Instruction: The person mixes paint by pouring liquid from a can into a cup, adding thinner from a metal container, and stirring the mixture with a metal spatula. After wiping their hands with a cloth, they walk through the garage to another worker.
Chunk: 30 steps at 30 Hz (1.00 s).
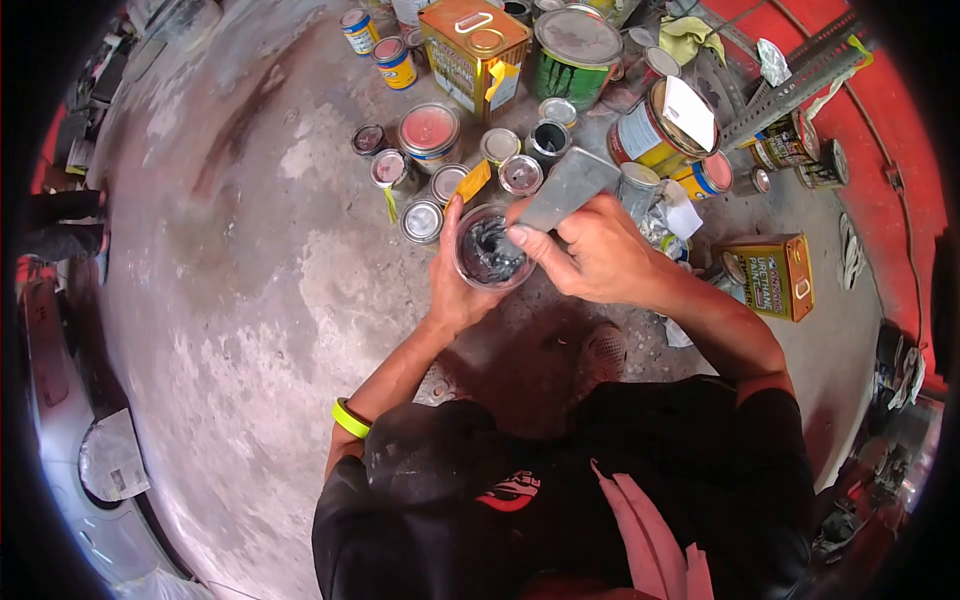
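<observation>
A clear cup point(466, 262) with dark grey paint inside is wrapped by my left hand point(459, 292), whose fingers are partly hidden behind it. A small yellow-orange piece point(473, 181) shows at the tip of that hand, and I cannot make out whether it is held. Above the cup's right side, my right hand point(590, 252) is closed on a flat grey scraper point(570, 187), its wide end pointing up and right. The scraper's lower end is hidden by the fingers. Beyond the cup stand small tins, one a round tin point(421, 221).
Paint cans crowd the floor ahead, among them a yellow square can point(474, 50) and a green pail point(577, 55). Another square can point(768, 277) stands at the right. A metal rack bar point(790, 95) slants there. A person's dark-clothed legs point(62, 225) show at far left.
</observation>
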{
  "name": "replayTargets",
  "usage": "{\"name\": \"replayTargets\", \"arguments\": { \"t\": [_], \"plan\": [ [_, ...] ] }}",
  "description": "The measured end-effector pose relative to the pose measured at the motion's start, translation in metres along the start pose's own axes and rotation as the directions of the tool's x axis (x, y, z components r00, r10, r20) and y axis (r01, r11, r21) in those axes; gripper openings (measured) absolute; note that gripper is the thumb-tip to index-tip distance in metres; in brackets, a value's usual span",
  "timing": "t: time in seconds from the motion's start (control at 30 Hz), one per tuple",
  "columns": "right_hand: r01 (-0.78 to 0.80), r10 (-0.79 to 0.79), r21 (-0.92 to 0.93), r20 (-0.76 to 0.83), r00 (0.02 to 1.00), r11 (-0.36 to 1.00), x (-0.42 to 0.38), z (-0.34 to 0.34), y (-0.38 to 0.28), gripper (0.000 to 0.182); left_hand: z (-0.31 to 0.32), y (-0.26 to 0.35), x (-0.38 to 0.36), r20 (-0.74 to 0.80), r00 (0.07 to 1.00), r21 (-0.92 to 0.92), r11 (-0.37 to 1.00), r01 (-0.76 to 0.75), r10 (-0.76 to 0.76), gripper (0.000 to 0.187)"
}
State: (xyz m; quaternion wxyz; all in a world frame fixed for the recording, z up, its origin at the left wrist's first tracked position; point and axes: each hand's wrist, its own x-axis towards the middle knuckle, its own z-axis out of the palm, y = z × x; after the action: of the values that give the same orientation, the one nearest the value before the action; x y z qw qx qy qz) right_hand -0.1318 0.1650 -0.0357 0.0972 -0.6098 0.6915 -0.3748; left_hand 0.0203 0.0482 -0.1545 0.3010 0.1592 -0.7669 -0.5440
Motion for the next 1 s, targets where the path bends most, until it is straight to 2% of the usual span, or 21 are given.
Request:
{"name": "replayTargets", "arguments": {
  "t": [0.07, 0.13, 0.17, 0.23, 0.3, 0.37, 0.43, 0.47, 0.53, 0.6, 0.67, 0.73, 0.87, 0.93, 1.0],
  "plan": [
    [0.012, -0.013, -0.052, -0.005, 1.0, 0.999, 0.002, -0.001, -0.001, 0.026, -0.001, 0.001, 0.0, 0.014, 0.999, 0.016, 0.999, 0.032, -0.032, 0.115],
    [0.026, -0.022, 0.027, -0.124, 0.992, 0.999, 0.006, 0.002, -0.007, 0.03, 0.0, 0.001, -0.001, 0.008, 0.999, 0.005, 1.0, 0.031, -0.031, 0.115],
    [0.024, -0.021, 0.025, -0.125, 0.992, 0.999, 0.003, 0.002, -0.004, 0.03, 0.001, 0.001, 0.0, 0.002, 1.0, -0.006, 1.0, 0.029, -0.029, 0.115],
    [0.001, 0.001, -0.051, 0.037, 0.999, 0.999, -0.002, 0.005, 0.003, 0.035, 0.001, 0.001, 0.0, 0.004, 1.0, -0.021, 0.999, 0.03, -0.03, 0.114],
    [0.022, -0.023, -0.056, -0.023, 0.999, 0.998, 0.0, 0.003, 0.003, 0.034, 0.0, 0.001, 0.0, 0.003, 0.999, -0.035, 0.999, 0.034, -0.034, 0.114],
    [0.045, -0.05, -0.063, -0.08, 0.996, 0.997, 0.004, 0.003, 0.001, 0.034, -0.001, 0.001, 0.0, 0.004, 1.0, 0.066, 0.998, 0.005, -0.005, 0.114],
    [0.036, -0.031, 0.034, -0.119, 0.992, 0.999, 0.005, 0.006, -0.002, 0.032, -0.002, 0.007, 0.001, 0.005, 1.0, 0.06, 0.998, 0.017, -0.017, 0.114],
    [0.036, -0.032, 0.033, -0.12, 0.992, 0.999, 0.002, 0.006, -0.001, 0.032, -0.002, 0.009, 0.002, 0.008, 1.0, 0.054, 0.998, 0.029, -0.029, 0.115],
    [-0.016, 0.018, -0.045, 0.04, 0.999, 0.999, -0.005, 0.005, 0.002, 0.026, -0.001, 0.005, 0.002, 0.006, 1.0, 0.029, 0.999, 0.029, -0.03, 0.115],
    [0.005, -0.005, -0.038, -0.011, 1.0, 0.999, 0.0, 0.002, 0.003, 0.025, -0.002, 0.003, 0.0, -0.001, 0.999, 0.006, 0.999, 0.032, -0.032, 0.115],
    [0.024, -0.026, -0.034, -0.064, 0.998, 0.999, 0.003, 0.001, 0.0, 0.024, -0.003, 0.003, 0.0, 0.006, 0.998, 0.061, 0.996, 0.063, -0.064, 0.115],
    [0.016, -0.011, 0.043, -0.109, 0.994, 0.999, 0.005, 0.003, -0.005, 0.023, -0.002, 0.003, 0.0, -0.001, 0.999, 0.036, 0.998, 0.044, -0.044, 0.115],
    [0.046, -0.038, 0.085, -0.094, 0.995, 0.995, -0.001, 0.006, -0.001, 0.024, 0.0, -0.001, 0.001, -0.026, 0.999, -0.06, 0.998, 0.024, -0.026, 0.115],
    [0.022, -0.025, -0.088, -0.032, 0.999, 0.996, -0.001, 0.002, 0.004, 0.027, -0.002, 0.002, 0.001, -0.012, 1.0, 0.007, 1.0, 0.018, -0.018, 0.115],
    [0.033, -0.037, -0.052, -0.089, 0.995, 0.998, 0.001, 0.007, 0.0, 0.029, -0.003, 0.006, 0.001, 0.005, 1.0, 0.07, 0.997, 0.007, -0.007, 0.114]
  ]
}}
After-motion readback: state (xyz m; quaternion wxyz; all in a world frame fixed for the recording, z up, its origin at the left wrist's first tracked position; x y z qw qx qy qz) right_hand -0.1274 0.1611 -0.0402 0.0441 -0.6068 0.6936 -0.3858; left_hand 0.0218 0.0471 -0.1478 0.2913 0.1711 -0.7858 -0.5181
